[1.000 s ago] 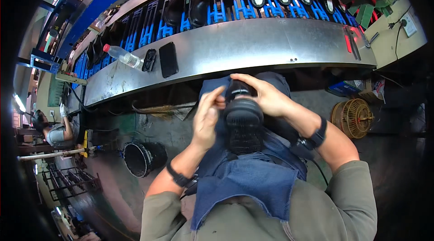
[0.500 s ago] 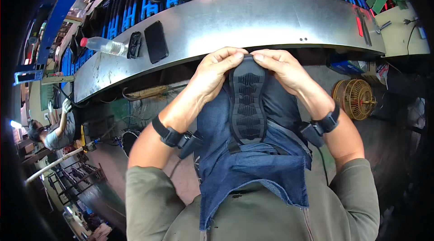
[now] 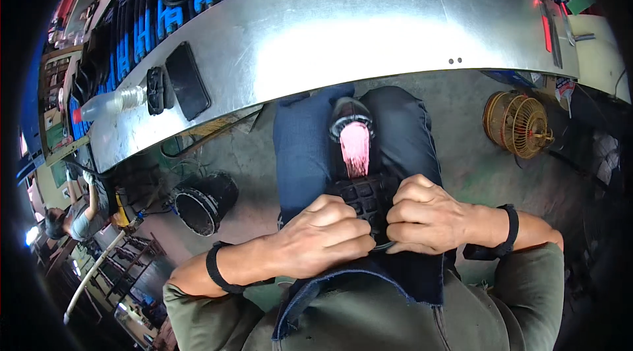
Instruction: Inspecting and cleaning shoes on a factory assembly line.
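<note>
A black shoe lies along my lap, one rounded, glossy end (image 3: 349,110) between my knees. A pink strip (image 3: 356,146) shows on its exposed underside. The black rubber sole (image 3: 366,196) is bent back toward my body, a blocky grid pattern facing up. On its left edge, my left hand (image 3: 330,235) is closed with fingers curled. Gripping the opposite edge, my right hand (image 3: 428,216) is closed too. Both hands are near my apron, and the sole's near end is partly hidden between them.
Ahead curves a metal bench (image 3: 316,28) holding a phone (image 3: 188,81), a black case (image 3: 155,90), a plastic bottle (image 3: 112,104) and a red-handled tool (image 3: 547,31). Blue racks stand behind it. A black bucket (image 3: 204,203) is left, a round wire-cage fan (image 3: 517,123) right. A gloved person (image 3: 72,209) works far left.
Both hands have moved from the sole's far end back toward my body. The sole is now bent back, uncovering the pink strip and the shoe's rounded end.
</note>
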The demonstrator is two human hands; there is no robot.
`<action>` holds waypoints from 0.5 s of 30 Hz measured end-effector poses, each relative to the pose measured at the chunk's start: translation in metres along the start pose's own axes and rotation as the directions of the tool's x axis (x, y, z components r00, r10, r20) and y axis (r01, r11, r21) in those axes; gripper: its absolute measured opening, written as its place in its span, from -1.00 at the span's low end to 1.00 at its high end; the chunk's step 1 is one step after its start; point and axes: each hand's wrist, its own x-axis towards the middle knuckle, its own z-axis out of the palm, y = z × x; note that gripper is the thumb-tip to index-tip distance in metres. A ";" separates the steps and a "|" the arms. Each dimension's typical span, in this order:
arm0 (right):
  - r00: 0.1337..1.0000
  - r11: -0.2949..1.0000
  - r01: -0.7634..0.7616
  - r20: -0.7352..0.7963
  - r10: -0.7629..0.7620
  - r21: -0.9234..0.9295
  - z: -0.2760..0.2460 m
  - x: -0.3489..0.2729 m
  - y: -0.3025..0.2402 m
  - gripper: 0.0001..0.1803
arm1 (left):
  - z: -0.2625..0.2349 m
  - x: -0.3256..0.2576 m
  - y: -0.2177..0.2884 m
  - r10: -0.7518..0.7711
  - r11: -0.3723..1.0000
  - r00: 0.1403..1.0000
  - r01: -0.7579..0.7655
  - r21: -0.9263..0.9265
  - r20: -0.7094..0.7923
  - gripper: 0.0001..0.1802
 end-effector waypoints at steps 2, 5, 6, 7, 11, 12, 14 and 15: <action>0.971 0.953 -0.156 -0.137 0.197 0.261 -0.013 0.011 0.004 -0.68 | -0.011 0.007 -0.005 -0.047 0.995 0.996 0.039 -0.089 -0.081 -0.65; 0.916 0.876 -0.296 -0.148 0.373 0.381 -0.025 0.033 0.017 -0.59 | -0.023 0.017 -0.016 -0.336 0.899 0.915 0.241 -0.366 -0.223 -0.59; 0.853 0.821 -0.386 -0.176 0.491 0.421 -0.025 0.038 0.021 -0.57 | -0.021 0.020 -0.023 -0.456 0.834 0.855 0.313 -0.456 -0.247 -0.60; 0.801 0.764 -0.486 -0.132 0.584 0.425 -0.023 0.039 0.025 -0.53 | -0.018 0.023 -0.028 -0.524 0.799 0.808 0.356 -0.485 -0.269 -0.62; 0.729 0.705 -0.591 -0.116 0.675 0.391 -0.019 0.046 0.043 -0.54 | -0.017 0.028 -0.042 -0.674 0.672 0.704 0.458 -0.582 -0.224 -0.70; 0.718 0.693 -0.607 -0.107 0.688 0.390 -0.018 0.047 0.044 -0.54 | -0.017 0.028 -0.043 -0.676 0.672 0.705 0.470 -0.573 -0.213 -0.72; 0.706 0.683 -0.625 -0.099 0.701 0.377 -0.019 0.050 0.044 -0.54 | -0.027 0.036 -0.043 -0.651 0.708 0.723 0.468 -0.529 -0.232 -0.71; 0.681 0.685 -0.655 -0.143 0.718 0.317 -0.019 0.052 0.044 -0.53 | -0.039 0.042 -0.044 -0.512 0.859 0.826 0.489 -0.150 -0.237 -0.70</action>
